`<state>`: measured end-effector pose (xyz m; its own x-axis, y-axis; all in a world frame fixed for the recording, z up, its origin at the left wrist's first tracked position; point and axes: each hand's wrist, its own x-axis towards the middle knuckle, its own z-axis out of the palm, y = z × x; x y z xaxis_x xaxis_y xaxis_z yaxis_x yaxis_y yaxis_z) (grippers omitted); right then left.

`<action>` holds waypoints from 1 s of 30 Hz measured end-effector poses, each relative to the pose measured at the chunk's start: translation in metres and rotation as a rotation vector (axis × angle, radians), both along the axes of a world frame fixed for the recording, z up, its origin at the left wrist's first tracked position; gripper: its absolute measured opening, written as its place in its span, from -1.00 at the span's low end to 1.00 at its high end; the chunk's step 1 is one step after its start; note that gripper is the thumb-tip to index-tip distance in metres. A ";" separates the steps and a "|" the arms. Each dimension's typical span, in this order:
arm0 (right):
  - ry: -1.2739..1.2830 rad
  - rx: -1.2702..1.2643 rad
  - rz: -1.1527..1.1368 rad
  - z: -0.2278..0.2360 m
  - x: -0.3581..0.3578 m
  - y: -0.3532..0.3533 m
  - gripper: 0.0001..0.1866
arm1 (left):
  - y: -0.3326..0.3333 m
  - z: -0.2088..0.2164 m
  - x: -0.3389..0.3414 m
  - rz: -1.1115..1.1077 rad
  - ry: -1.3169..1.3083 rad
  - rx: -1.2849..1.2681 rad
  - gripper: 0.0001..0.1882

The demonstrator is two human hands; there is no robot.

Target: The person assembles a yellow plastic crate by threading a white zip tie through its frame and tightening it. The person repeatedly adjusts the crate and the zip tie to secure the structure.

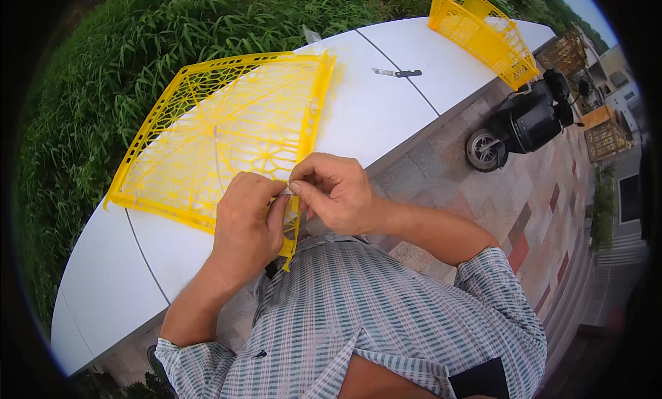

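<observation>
A yellow plastic lattice panel [227, 113] lies across a white surface, sticking out over both its far and near edges. Above the panel's near right corner my two hands meet. My left hand [245, 216] is closed, thumb and forefinger pinched together. Opposite it, my right hand [338, 194] pinches with thumb and forefinger, their tips almost touching those of the left. Something small and pale shows between the fingertips, too little of it to name. A thin pale strand [217, 154] curves over the lattice toward my left hand.
A utility knife [398, 73] with its blade out lies on the white surface [365, 123], beyond the panel. Farther right stands a yellow plastic crate [483, 35]. A black scooter [527, 123] is parked on the paving [441, 185]. Tall green plants [158, 40] grow along the far side.
</observation>
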<state>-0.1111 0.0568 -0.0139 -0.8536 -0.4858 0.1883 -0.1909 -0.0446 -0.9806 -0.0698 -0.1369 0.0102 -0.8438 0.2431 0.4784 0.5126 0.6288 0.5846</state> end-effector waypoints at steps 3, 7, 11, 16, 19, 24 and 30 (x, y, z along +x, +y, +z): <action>-0.071 -0.020 -0.014 0.003 -0.003 -0.009 -0.96 | 0.005 -0.006 0.007 0.067 0.146 -0.001 -0.70; -0.060 0.092 -0.049 0.015 -0.006 -0.009 -0.94 | 0.004 -0.009 0.002 0.010 0.311 -0.042 -0.64; 0.184 0.130 -0.111 0.014 -0.005 -0.011 -0.93 | 0.005 -0.011 0.004 0.022 0.336 -0.077 -0.70; 0.291 0.055 0.017 0.009 -0.001 0.000 -0.83 | 0.004 -0.012 0.006 0.045 0.238 -0.068 -0.74; 0.497 0.093 -0.057 -0.007 -0.004 -0.002 -0.80 | 0.002 -0.010 0.005 0.030 0.043 0.040 -0.81; 0.520 0.069 -0.123 -0.013 0.003 -0.006 -0.92 | -0.006 0.000 0.003 -0.016 -0.419 0.299 -0.92; 0.852 0.196 -0.265 -0.013 0.014 -0.009 -0.84 | -0.011 -0.003 -0.004 -0.040 -0.591 0.486 -0.95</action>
